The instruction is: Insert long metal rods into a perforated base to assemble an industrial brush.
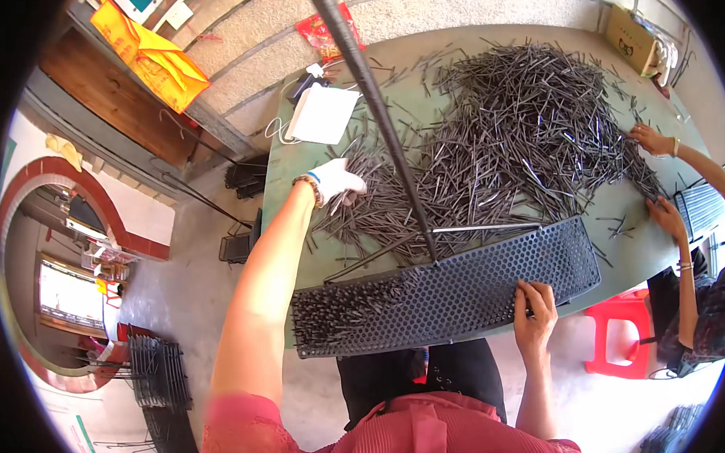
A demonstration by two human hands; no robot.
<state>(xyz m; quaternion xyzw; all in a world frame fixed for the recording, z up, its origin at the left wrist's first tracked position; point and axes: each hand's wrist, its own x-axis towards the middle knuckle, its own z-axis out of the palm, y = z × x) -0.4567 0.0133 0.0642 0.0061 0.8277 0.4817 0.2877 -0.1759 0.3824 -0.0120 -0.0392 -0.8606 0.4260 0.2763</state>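
The gloved left hand point(338, 182) dips among loose dark sticks point(501, 135) on the green worktop point(629, 244); its grasp is hidden. The right hand point(538, 308), fingers bent, touches the black perforated panel point(472, 294) at waist level, grip unclear. Steadying the panel seems wise. A dark pole point(382, 122) stands between; a co-worker's hands point(651, 141) reach the pile's right.

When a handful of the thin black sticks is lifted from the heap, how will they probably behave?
The thin black sticks probably stay stiff, since most look straight. Each one is likely light, being so slender. Because they cross loosely in all directions, neighbours may slide or drag along.
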